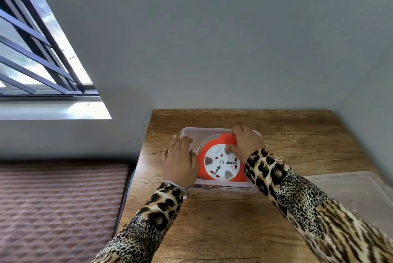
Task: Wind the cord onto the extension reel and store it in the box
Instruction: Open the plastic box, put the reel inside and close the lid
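Reel (221, 163) sits tilted in the clear box (203, 131) between my hands, so my right hand (244, 142) grips its far edge while my flat left hand (180, 159) steadies it, and I ease it level.

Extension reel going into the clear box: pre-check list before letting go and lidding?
1. Orange-and-white round extension reel inside the clear plastic box: ok.
2. Reel lying flat on the box floor: cannot tell; its far edge looks raised.
3. Cord fully wound: cannot tell; none shows loose.
4. Right hand grips the reel's far edge: ok.
5. Left hand steadies the box's left side, fingers straight: ok.
6. Translucent plastic lid on the wooden table, right of the box: ok.
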`<move>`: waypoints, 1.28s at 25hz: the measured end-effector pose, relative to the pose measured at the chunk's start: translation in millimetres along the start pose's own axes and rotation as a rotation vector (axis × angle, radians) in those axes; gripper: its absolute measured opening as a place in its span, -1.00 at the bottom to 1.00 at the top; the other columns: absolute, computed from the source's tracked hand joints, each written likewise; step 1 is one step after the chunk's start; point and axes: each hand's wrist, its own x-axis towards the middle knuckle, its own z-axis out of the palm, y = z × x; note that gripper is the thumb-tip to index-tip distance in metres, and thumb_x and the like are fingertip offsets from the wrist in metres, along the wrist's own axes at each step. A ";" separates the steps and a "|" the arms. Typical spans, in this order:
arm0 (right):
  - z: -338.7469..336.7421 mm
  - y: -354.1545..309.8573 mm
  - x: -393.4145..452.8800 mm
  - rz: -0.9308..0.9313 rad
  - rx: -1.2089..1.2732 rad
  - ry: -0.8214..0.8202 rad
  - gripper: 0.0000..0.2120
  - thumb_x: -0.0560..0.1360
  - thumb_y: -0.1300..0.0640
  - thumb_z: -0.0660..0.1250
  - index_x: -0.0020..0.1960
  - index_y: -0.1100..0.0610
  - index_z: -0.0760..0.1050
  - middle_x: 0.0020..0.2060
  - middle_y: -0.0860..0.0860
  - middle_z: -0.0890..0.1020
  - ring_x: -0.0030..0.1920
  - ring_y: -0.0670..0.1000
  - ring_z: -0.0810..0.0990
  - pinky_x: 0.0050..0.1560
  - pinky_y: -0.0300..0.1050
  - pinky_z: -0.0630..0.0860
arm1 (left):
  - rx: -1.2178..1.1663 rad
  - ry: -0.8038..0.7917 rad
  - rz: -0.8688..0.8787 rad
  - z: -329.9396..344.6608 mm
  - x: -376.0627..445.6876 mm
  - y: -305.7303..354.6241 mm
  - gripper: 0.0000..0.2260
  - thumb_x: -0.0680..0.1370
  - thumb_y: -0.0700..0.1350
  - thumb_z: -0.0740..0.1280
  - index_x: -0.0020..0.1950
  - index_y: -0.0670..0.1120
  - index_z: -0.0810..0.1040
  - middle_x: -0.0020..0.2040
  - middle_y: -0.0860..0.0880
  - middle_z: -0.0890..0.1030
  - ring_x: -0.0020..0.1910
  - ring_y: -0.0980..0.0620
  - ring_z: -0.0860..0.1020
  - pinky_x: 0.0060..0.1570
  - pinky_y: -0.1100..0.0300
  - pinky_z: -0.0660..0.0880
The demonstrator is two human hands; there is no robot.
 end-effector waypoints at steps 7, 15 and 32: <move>-20.4 56.3 -37.4 0.052 0.209 0.340 -0.91 0.47 0.09 0.33 -0.08 0.10 0.52 -0.14 -0.01 0.57 -0.12 0.00 0.51 -0.13 -0.14 0.44 | 0.069 0.022 0.364 8.5 4.3 73.6 -0.77 0.51 -0.05 0.21 0.13 -0.01 0.54 0.10 0.02 0.62 0.16 -0.03 0.53 0.21 0.04 0.37; -36.4 233.5 -140.0 0.788 -0.006 -0.092 -0.50 0.47 0.08 0.25 0.38 0.13 0.24 0.34 0.21 0.30 0.33 0.22 0.28 0.30 0.02 0.29 | -0.473 -0.744 0.010 118.7 -50.5 222.0 -0.50 0.45 0.06 0.38 0.34 -0.06 0.39 0.26 -0.01 0.49 0.17 0.05 0.52 0.13 0.20 0.43; -125.3 246.7 -108.1 0.890 1.127 0.815 -0.43 0.57 -0.21 -0.01 0.36 0.20 0.26 0.24 0.11 0.41 0.24 0.10 0.37 0.22 -0.08 0.25 | -1.189 -0.087 -0.522 77.2 -1.1 298.9 -0.49 0.60 0.22 0.05 0.39 -0.11 0.32 0.43 -0.10 0.34 0.36 -0.11 0.36 0.33 -0.11 0.31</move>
